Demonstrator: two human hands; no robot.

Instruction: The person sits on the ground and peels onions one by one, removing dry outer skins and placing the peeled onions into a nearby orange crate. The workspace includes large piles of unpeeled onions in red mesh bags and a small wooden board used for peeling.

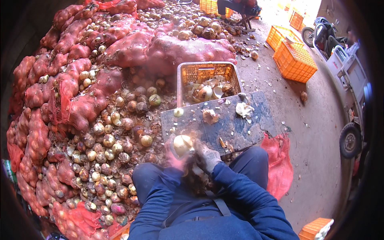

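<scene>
Above my lap, my left hand [174,156] is closed around a pale onion [183,145]; the hand is blurred. Close on its right, my gloved right hand [207,155] has its fingers bent near the onion's side. Whether it grips anything, such as a knife, cannot be made out. Just beyond both hands lies a worn dark board [219,123], bearing onion skins [244,110], a brown peel piece [210,116] and a small pale onion piece [178,112]. Behind the board stands an orange plastic crate [210,66] holding onion skins and a peeled onion [205,93].
Loose onions [109,150] cover the ground at left, with red mesh sacks of onions [72,99] piled beyond. A red mesh bag [279,165] lies right of my knee. Orange crates [295,61] and a three-wheeled cargo vehicle [351,72] stand at right. A seated person [237,6] is far ahead.
</scene>
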